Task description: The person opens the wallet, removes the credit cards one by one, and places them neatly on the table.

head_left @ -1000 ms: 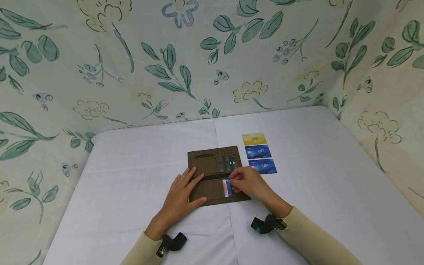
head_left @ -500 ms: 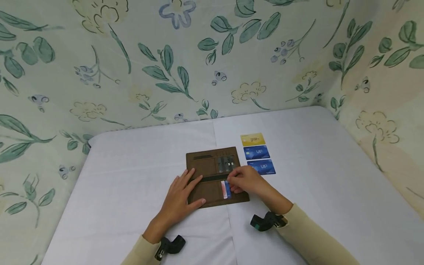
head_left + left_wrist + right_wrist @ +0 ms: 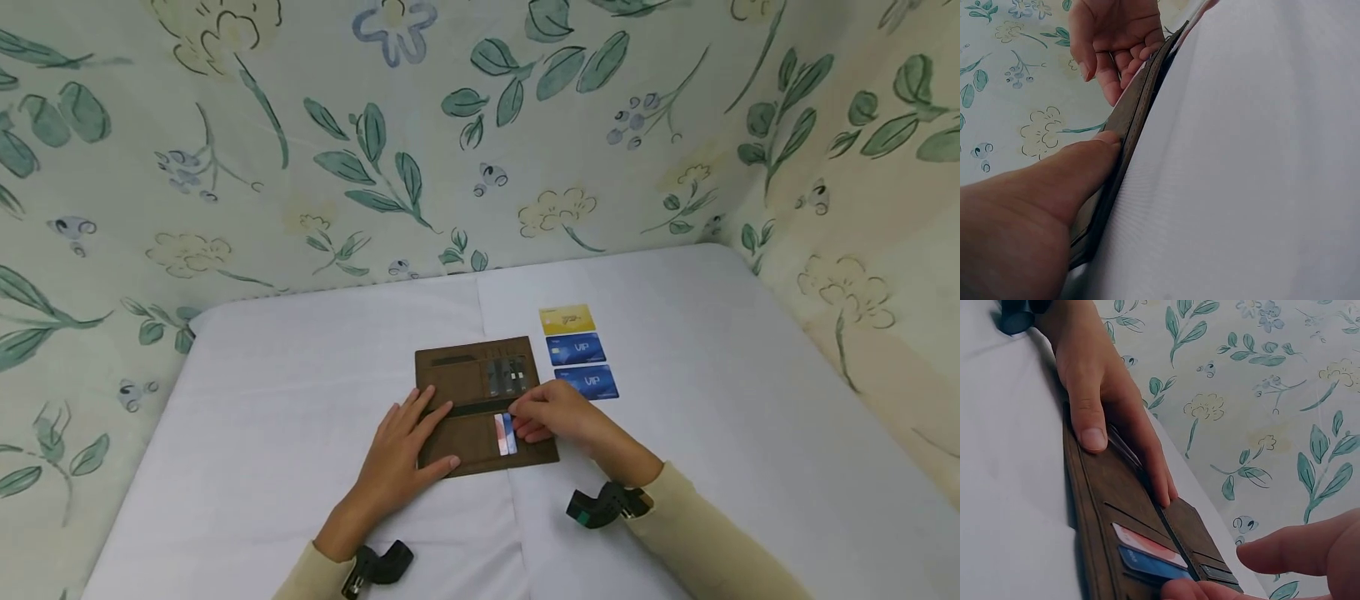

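A brown wallet [image 3: 459,385] lies unfolded on the white cloth, its fold running left to right. My left hand [image 3: 399,450] rests spread on its left side, thumb on the near half. In the near half's slots sit a white and red card [image 3: 1147,544] and a blue card [image 3: 1150,562] beside it, both mostly tucked in. My right hand [image 3: 561,412] is over the wallet's right side; its lower fingertips [image 3: 1182,591] are right at the blue card's edge, while another finger stands apart above. Several dark cards [image 3: 507,377] show in the far half.
Right of the wallet, a yellow card [image 3: 567,320] and two blue VIP cards, one far [image 3: 575,349] and one near [image 3: 588,382], lie in a column. The white-covered table [image 3: 300,358] meets a floral cloth wall [image 3: 420,175] at the back. Each wrist carries a black camera [image 3: 603,505].
The whole head view has shifted slightly, with things lower and left. More of the blue card shows beside my right fingers, which have moved a little off it. The left hand stays on the wallet.
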The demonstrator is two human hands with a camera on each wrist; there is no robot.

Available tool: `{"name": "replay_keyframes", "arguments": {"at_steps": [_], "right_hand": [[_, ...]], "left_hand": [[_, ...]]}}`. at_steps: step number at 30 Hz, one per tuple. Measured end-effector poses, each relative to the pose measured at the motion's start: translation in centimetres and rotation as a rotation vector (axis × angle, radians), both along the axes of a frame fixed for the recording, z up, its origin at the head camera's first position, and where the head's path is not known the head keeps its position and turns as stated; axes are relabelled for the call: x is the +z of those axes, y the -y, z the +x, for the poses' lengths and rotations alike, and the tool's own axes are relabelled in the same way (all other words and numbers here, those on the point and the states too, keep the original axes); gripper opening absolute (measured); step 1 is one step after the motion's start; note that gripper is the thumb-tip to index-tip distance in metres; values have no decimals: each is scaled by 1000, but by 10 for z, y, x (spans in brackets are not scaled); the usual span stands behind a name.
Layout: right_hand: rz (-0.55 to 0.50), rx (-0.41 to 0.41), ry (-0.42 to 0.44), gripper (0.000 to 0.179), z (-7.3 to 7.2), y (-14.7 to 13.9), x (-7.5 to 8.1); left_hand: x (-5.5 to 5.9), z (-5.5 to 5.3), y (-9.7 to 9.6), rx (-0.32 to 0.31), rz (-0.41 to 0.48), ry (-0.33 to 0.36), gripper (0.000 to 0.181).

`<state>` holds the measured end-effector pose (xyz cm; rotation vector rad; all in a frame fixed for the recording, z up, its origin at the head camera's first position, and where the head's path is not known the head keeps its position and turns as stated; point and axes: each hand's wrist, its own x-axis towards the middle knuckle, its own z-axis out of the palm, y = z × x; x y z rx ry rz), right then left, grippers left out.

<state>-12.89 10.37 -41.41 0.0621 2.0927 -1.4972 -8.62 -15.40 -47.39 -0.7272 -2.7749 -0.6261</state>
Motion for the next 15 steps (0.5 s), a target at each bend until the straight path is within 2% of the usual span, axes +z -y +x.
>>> {"name": "replay_keyframes", "arguments": {"at_steps": [7, 15], "right_hand": [[20, 13, -22, 21, 3, 4, 0], [93, -10, -115, 18, 9, 11, -5]], "left_hand": [[1, 1, 1, -11, -2, 44, 71], [-3, 1, 2, 1, -5, 0, 70]]}}
